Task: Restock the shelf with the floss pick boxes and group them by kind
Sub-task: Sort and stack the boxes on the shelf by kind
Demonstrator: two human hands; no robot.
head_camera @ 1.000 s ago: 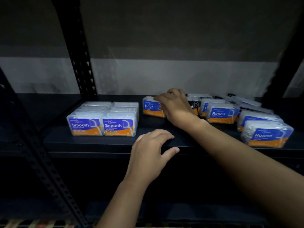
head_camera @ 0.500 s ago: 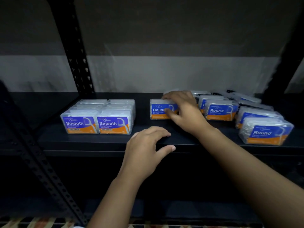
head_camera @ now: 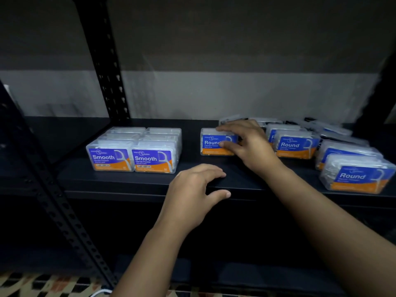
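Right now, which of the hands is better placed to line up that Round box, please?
The right hand: it already grips the Round box, while the left hand rests on the shelf edge.

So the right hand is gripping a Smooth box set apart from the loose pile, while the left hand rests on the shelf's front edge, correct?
Not quite: the box the right hand grips is labelled Round, not Smooth, as the head view shows. The Smooth boxes sit grouped further left, untouched. The left hand does rest on the shelf's front edge.

Left boxes [head_camera: 132, 159] read "Smooth", right boxes [head_camera: 296, 145] "Round", probably "Dental Flosser".
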